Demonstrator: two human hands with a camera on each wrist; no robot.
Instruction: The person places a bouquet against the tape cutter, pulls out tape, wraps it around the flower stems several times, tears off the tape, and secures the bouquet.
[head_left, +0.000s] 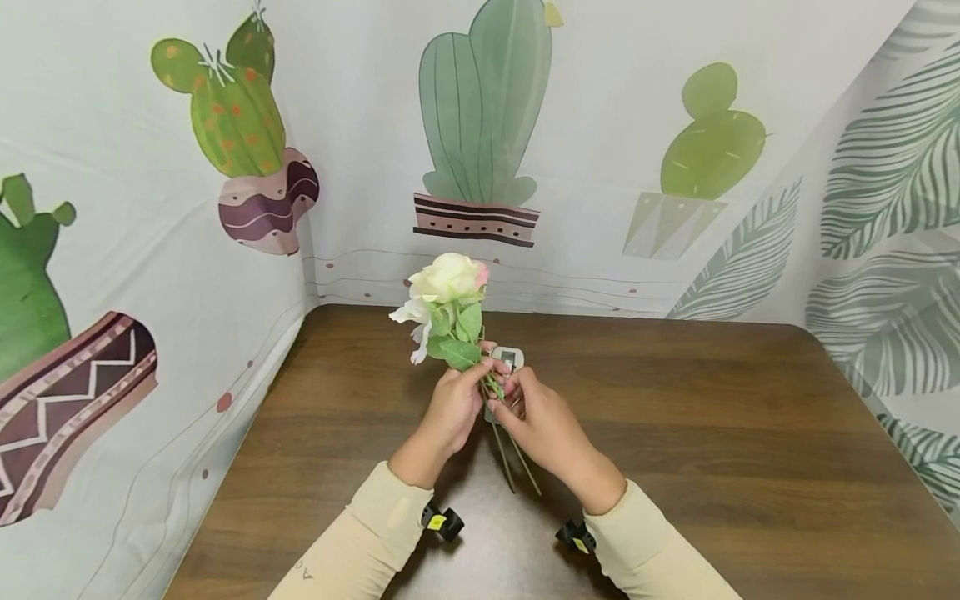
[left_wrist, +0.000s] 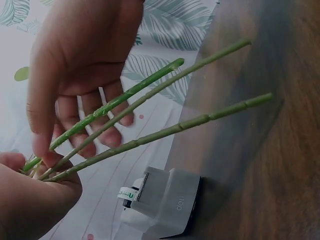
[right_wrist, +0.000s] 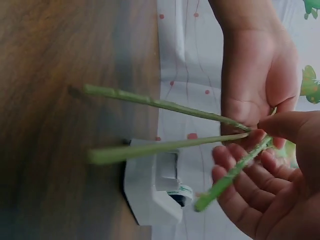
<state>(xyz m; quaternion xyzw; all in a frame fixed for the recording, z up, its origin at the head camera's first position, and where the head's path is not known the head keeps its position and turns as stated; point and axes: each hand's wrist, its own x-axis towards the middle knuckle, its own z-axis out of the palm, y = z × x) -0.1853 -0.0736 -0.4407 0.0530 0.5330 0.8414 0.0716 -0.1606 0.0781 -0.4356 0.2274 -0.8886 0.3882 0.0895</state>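
Three green stems (left_wrist: 150, 100) of artificial flowers (head_left: 447, 287) are gathered at centre frame above a wooden table (head_left: 712, 433). The left hand (head_left: 450, 408) grips the bunch just below the leaves; the right hand (head_left: 543, 421) pinches one stem, its other fingers loosely spread. Only the wrist views show all three stems splaying apart, and a white tape dispenser (left_wrist: 165, 202) on the table behind, at lower centre.

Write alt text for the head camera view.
Two hands, left hand and right hand, hold a small bunch of flowers upright by its green stems above a brown wooden table. A small white tape dispenser sits just behind them.
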